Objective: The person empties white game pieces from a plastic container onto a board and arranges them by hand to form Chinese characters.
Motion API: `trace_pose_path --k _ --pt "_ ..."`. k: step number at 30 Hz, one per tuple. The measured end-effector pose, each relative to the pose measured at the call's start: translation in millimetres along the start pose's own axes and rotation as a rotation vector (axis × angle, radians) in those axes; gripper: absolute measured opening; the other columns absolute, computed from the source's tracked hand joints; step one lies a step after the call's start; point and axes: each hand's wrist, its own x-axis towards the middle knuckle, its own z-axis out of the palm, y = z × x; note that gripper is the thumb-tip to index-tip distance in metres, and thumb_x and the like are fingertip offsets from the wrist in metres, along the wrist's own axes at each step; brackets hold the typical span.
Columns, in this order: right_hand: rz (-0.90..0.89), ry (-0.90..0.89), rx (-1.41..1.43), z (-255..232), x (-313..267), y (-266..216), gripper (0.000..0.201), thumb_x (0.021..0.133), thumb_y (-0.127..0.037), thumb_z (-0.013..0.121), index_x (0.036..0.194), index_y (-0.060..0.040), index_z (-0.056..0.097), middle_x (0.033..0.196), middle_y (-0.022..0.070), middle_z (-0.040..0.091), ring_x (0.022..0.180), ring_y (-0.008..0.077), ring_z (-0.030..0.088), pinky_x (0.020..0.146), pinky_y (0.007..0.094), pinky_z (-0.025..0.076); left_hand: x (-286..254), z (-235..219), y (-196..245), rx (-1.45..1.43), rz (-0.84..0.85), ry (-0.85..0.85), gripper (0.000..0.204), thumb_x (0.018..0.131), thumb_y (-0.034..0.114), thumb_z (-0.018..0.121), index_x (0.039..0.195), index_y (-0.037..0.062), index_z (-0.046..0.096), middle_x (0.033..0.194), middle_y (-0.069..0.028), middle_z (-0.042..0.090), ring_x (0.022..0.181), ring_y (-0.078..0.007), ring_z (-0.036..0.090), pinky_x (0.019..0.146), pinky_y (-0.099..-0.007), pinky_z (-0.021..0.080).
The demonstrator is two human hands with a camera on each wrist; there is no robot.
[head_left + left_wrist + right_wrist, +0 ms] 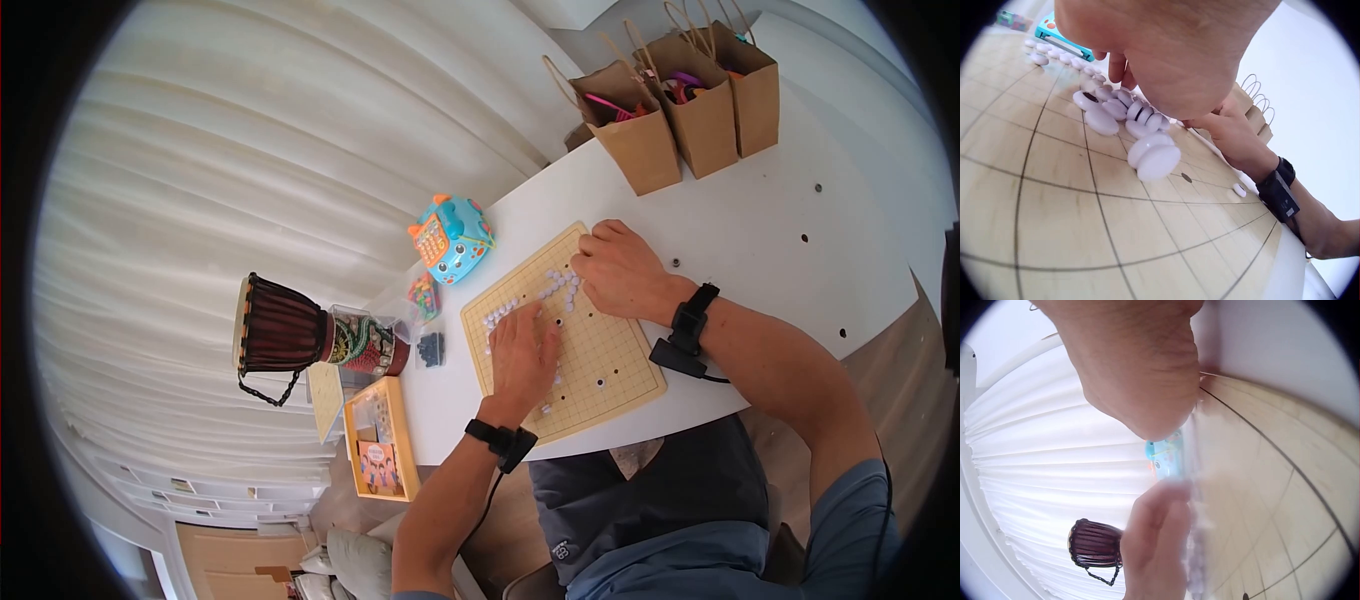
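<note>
A wooden go board (610, 400) with a black grid lies on the white table. White go stones (500, 312) form a cluster along its far left part, and more white stones (1159, 161) are heaped near its middle. My left hand (525, 355) rests over the board with fingers extended toward the stones. My right hand (620, 262) is low at the board's far right edge, fingers bent down beside the heap; its fingertips are hidden, and I cannot tell if they hold a stone. One stone (600, 382) shows a dark centre inside a white rim.
Paper bags (635, 150) stand at the table's far right. A blue toy phone (460, 245) sits behind the board. To the left are a box of colourful pieces (424, 296), a box of dark pieces (430, 350), a drum (285, 335) and a wooden tray (405, 440). Several dark-centred pieces (804, 238) lie scattered rightward.
</note>
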Motion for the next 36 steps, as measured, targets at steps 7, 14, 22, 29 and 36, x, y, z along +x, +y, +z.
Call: trace_pose_path --k 7,14,22,29,36 --pt "-0.027 -0.016 0.048 1.0 -0.7 -0.1 0.011 0.088 -0.009 0.074 0.096 -0.0065 0.082 0.101 0.0116 0.077 0.108 0.0315 0.071 0.111 0.0434 0.050 -5.6 -1.1 6.8 -0.033 0.109 0.071 0.036 0.111 0.021 0.071 0.141 0.0002 0.070 0.144 -0.0201 0.072 0.133 -0.0433 0.066 0.115 -0.0547 0.049" --pt "-0.056 -0.050 0.049 -0.1 0.1 0.7 0.012 0.090 -0.010 0.073 0.095 -0.0066 0.082 0.102 0.0117 0.077 0.108 0.0317 0.072 0.111 0.0439 0.050 -13.6 -0.4 11.4 -0.050 0.109 0.073 0.037 0.108 0.018 0.075 0.140 -0.0001 0.072 0.147 -0.0200 0.070 0.135 -0.0429 0.065 0.115 -0.0536 0.050" --pt "-0.126 -0.222 0.121 -18.1 0.4 3.7 0.010 0.091 -0.010 0.070 0.090 -0.0073 0.080 0.096 0.0116 0.076 0.099 0.0338 0.072 0.108 0.0460 0.051 -31.7 0.2 24.7 -0.084 0.059 0.081 0.045 0.106 0.022 0.077 0.146 0.0034 0.071 0.150 -0.0172 0.067 0.138 -0.0410 0.063 0.118 -0.0544 0.047" --pt "0.017 0.089 0.235 -13.7 0.6 32.2 0.006 0.088 -0.003 0.069 0.088 -0.0078 0.072 0.088 0.0107 0.071 0.088 0.0367 0.069 0.089 0.0501 0.054 -54.6 -2.0 40.5 -0.105 0.047 0.106 0.048 0.104 0.021 0.079 0.148 0.0025 0.069 0.157 -0.0205 0.063 0.143 -0.0430 0.060 0.122 -0.0549 0.044" --pt "-0.055 0.153 0.213 -15.7 4.4 24.4 0.008 0.088 -0.001 0.071 0.093 -0.0079 0.072 0.086 0.0094 0.067 0.086 0.0338 0.068 0.089 0.0483 0.053 -76.6 -4.1 22.7 -0.111 0.066 0.189 0.058 0.100 0.020 0.083 0.153 0.0032 0.065 0.161 -0.0210 0.061 0.147 -0.0444 0.058 0.124 -0.0548 0.042"
